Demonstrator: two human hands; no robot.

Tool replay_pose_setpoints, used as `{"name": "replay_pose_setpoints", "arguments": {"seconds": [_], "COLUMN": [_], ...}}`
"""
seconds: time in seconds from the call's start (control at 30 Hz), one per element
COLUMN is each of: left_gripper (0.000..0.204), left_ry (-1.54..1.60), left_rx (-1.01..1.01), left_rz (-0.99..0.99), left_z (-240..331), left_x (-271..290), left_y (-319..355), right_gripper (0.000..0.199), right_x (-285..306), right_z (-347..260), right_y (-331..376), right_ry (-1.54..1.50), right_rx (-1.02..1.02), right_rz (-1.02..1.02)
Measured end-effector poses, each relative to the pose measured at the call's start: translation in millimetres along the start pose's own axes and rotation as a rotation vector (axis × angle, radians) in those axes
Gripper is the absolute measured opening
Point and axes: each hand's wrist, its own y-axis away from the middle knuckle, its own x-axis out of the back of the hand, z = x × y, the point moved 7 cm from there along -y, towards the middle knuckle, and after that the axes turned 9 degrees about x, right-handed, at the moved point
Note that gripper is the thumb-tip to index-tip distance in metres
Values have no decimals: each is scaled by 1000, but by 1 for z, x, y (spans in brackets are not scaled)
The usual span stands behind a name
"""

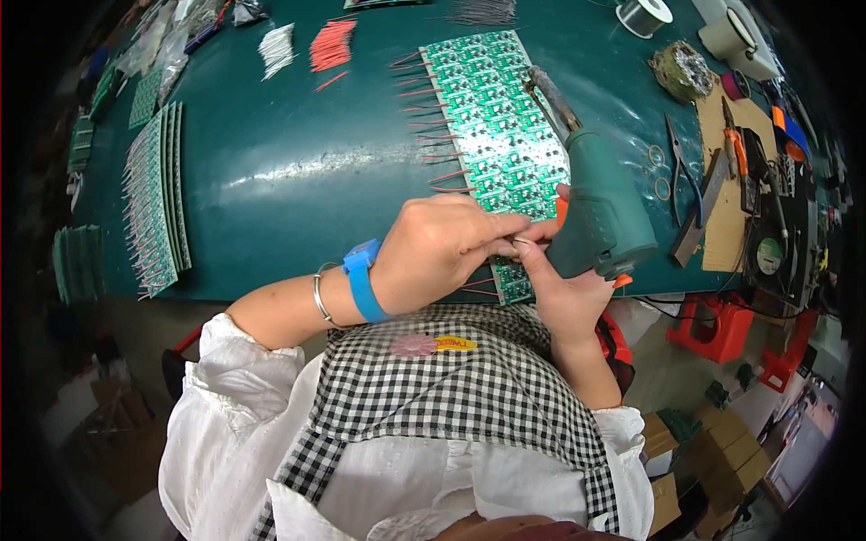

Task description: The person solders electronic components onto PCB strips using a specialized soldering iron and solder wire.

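My left hand [428,243], with a blue strap and a bangle at its wrist, is closed, thumb and forefinger pinched together. My right hand [573,302] is wrapped round a dark green soldering gun [606,207] with an orange trigger, its metal tip pointing up and away. The fingertips of both hands meet at a small pale thing [520,241], too small to make out. Under and beyond them lies a green circuit board panel [492,108], with thin red and dark wires sticking out along its left edge. My hands and the gun hide part of the panel's near end.
More wired panels [162,198] stand at the left. Red wires [332,45] and white wires [277,50] lie in piles at the back. To the right are pliers [684,171], a solder spool [644,15] and a cardboard sheet [722,225]. A red stool [713,329] stands below.
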Motion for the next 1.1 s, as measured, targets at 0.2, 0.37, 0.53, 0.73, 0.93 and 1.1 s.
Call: {"name": "replay_pose_setpoints", "arguments": {"seconds": [0.2, 0.37, 0.53, 0.73, 0.93, 1.1], "left_gripper": [35, 37, 25, 12, 16, 17], "left_ry": [-27, -99, 342, 49, 488, 807], "left_rx": [-24, -25, 508, 419, 504, 758], "left_rz": [-31, 149, 79, -27, 51, -290], "left_z": [-5, -17, -92, -86, -86, -47], "left_x": [-5, 30, 16, 18, 21, -10], "left_y": [12, 14, 21, 13, 4, 7], "right_gripper": [58, 54, 54, 55, 55, 56], "right_x": [0, 24, 43, 51, 70, 59], "right_z": [4, -15, -20, -21, -17, -18], "right_y": [5, 1, 5, 18, 17, 6], "right_ry": [34, 80, 102, 77, 37, -85], "right_rx": [-13, -31, 10, 13, 17, 38], "right_rz": [-45, 128, 166, 177, 174, 145]}}
